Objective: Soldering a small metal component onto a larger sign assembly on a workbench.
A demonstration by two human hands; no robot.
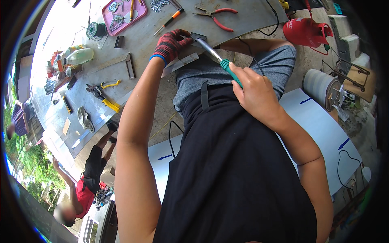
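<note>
My left hand (173, 43), in a red-and-black knit glove with a blue cuff, is closed at the table's near edge. Its fingertips pinch a small dark metal piece (198, 36). My bare right hand (257, 90) wraps round the green handle of a soldering iron (210, 50). The iron's silver barrel slants up and left, its end at the metal piece; whether they touch is hidden. Below the gloved hand, a flat grey metal strip (182, 64) juts past the table edge. A screwdriver (172, 20) with an orange-and-black handle and red-handled pliers (219, 17) lie just beyond.
On the metal table (142, 38) are a pink tray (108, 19), a wire spool (96, 30), a square (129, 65), yellow-handled cutters (103, 97) and bottles (79, 56). A red gas cylinder (304, 31) stands right. A person in red (84, 194) is at lower left.
</note>
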